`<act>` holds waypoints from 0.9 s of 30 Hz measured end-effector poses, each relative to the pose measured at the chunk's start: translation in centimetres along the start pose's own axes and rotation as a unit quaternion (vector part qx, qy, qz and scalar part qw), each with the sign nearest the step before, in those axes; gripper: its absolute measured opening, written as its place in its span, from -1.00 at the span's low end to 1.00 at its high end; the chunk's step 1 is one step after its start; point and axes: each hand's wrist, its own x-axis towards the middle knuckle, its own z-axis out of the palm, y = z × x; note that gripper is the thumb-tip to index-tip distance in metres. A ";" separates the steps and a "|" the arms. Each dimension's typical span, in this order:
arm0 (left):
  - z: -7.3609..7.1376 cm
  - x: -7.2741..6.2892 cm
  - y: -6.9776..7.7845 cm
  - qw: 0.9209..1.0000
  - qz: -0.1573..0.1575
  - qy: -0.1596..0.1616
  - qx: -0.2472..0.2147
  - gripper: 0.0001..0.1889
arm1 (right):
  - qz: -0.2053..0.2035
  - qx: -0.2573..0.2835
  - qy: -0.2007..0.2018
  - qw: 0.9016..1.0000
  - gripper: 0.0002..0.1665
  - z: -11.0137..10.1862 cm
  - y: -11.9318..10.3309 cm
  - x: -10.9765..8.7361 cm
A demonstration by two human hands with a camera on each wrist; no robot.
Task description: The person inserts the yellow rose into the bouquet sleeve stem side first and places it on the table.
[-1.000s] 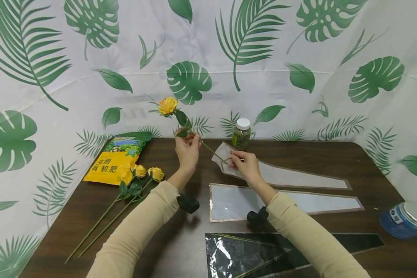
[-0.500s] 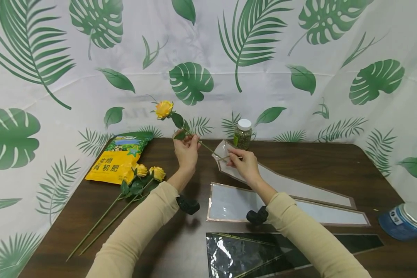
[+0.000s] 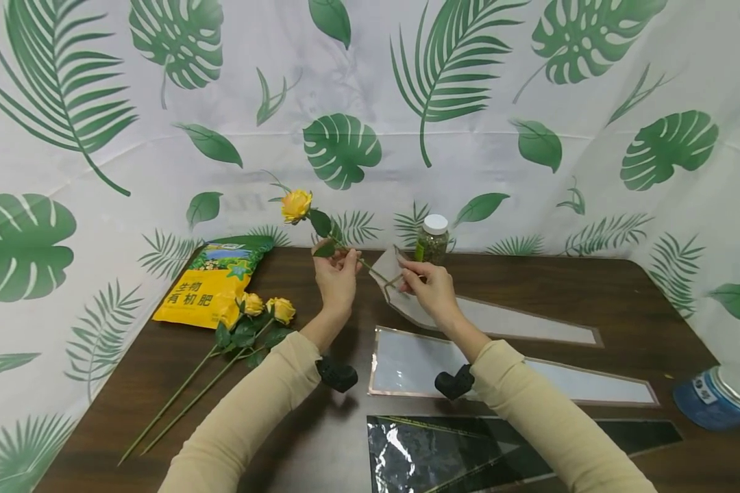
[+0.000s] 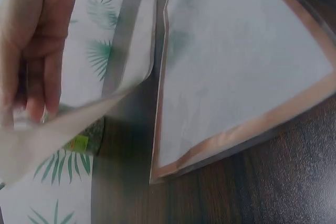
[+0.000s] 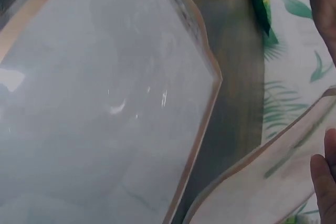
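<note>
My left hand [image 3: 336,277] grips a yellow rose [image 3: 297,207] by its green stem, just below the leaves, with the bloom tilted up to the left. The stem slants down right into the mouth of a white flower sleeve [image 3: 499,316] with a brown border. My right hand [image 3: 430,287] pinches that sleeve at its wide, raised end. In the right wrist view, right fingers [image 5: 323,174] lie at the sleeve, and a green streak of stem [image 5: 296,148] shows on it. Another flat white sleeve [image 3: 407,361] lies nearer on the table.
Two more yellow roses [image 3: 280,310] lie at left by a yellow fertilizer bag [image 3: 191,294]. A white-lidded jar [image 3: 432,241] stands at the back. A black sleeve [image 3: 432,452] lies in front, and a blue can [image 3: 715,400] stands at right.
The left hand and the rose have come slightly down toward the sleeve. The narrow end of the held sleeve swung toward the front, then back again. The right hand keeps its pinch.
</note>
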 end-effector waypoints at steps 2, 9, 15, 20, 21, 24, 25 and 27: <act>0.2 -0.5 0.1 1.000 0.010 -0.022 0.014 -0.60 | -0.007 -0.002 0.002 1.000 -0.70 0.2 -0.1 -0.2; 0.4 -2.5 2.6 0.988 0.067 -0.091 0.109 -0.61 | -0.035 -0.001 0.020 0.999 -0.71 0.6 -0.4 -0.4; 0.4 -2.0 1.6 0.986 0.075 -0.097 0.116 -0.73 | -0.028 0.000 0.027 0.999 -0.71 0.5 -0.3 -0.4; 0.3 -1.5 0.9 0.984 0.083 -0.079 0.139 -0.76 | -0.034 0.003 0.025 0.999 -0.72 0.5 -0.3 -0.5; 0.3 -1.5 0.9 0.983 0.087 -0.078 0.143 -0.76 | -0.035 0.000 0.025 0.999 -0.72 0.5 -0.3 -0.5; 0.3 -1.5 1.1 0.982 0.086 -0.083 0.146 -0.76 | -0.035 -0.007 0.031 0.999 -0.72 0.5 -0.3 -0.5; 0.3 -1.5 1.1 0.982 0.085 -0.085 0.146 -0.75 | -0.035 -0.006 0.034 0.999 -0.73 0.5 -0.3 -0.5; 0.3 -1.7 1.1 0.981 0.083 -0.083 0.156 -0.72 | -0.036 -0.002 0.037 0.999 -0.73 0.6 -0.4 -0.5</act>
